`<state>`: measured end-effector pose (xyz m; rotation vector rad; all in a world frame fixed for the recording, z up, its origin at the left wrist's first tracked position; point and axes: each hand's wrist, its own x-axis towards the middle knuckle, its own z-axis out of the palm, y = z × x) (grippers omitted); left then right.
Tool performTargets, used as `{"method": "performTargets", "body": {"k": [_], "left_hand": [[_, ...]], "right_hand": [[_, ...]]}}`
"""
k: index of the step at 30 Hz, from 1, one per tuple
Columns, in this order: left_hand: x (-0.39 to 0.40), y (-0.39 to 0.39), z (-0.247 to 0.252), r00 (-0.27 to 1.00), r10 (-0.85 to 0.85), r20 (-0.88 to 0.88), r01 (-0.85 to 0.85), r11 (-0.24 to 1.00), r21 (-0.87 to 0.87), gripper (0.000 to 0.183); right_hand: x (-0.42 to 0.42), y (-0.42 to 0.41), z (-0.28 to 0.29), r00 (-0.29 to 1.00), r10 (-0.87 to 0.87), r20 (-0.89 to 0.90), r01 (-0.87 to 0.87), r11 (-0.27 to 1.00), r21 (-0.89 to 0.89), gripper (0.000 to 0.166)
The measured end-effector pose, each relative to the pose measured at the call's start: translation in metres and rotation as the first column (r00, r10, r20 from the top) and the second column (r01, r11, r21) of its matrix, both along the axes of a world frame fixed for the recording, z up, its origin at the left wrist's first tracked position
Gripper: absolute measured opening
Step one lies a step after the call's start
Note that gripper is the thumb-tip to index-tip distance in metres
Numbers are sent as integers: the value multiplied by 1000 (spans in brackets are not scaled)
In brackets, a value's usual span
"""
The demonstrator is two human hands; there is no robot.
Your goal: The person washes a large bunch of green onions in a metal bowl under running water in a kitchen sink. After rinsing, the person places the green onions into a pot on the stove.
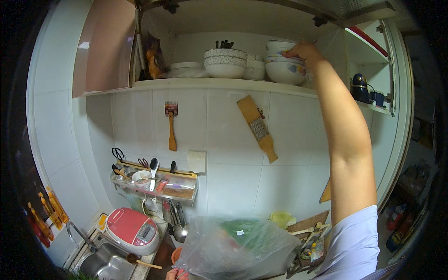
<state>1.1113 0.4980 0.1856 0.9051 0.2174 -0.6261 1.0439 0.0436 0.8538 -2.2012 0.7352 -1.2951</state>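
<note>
My right hand (305, 51) is raised to the shelf of a wall cabinet, its fingers against the right side of a stack of white bowls (285, 71) with coloured leaf-like patterns. It grips the upper bowls (279, 46) of that stack; the far fingers are partly hidden. Low in the picture, my left hand (177, 274) pinches the corner of a large clear plastic bag (206, 248). Inside the bag, something green (241, 229) shows blurred through the film, with a small white label. The picture's bottom edge cuts off most of my left hand.
Speckled bowls (225, 66), plates (185, 66) and white cups (254, 69) share the shelf (210, 83). A raised cabinet door (364, 10) hangs overhead. Below stand a red rice cooker (129, 225), a steel sink (108, 260) and a utensil rack (178, 190). A wooden grater (259, 129) hangs on the tiles.
</note>
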Motion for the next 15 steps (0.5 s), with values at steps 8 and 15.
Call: {"method": "performTargets", "body": {"k": [8, 15], "left_hand": [[-2, 1, -11, 1000, 30, 2, -30, 1000, -7, 34], [-7, 18, -19, 1000, 25, -3, -25, 999, -44, 34]], "right_hand": [[-3, 4, -10, 992, -7, 126, 15, 998, -64, 49], [4, 9, -32, 952, -195, 234, 241, 952, -187, 71]]}}
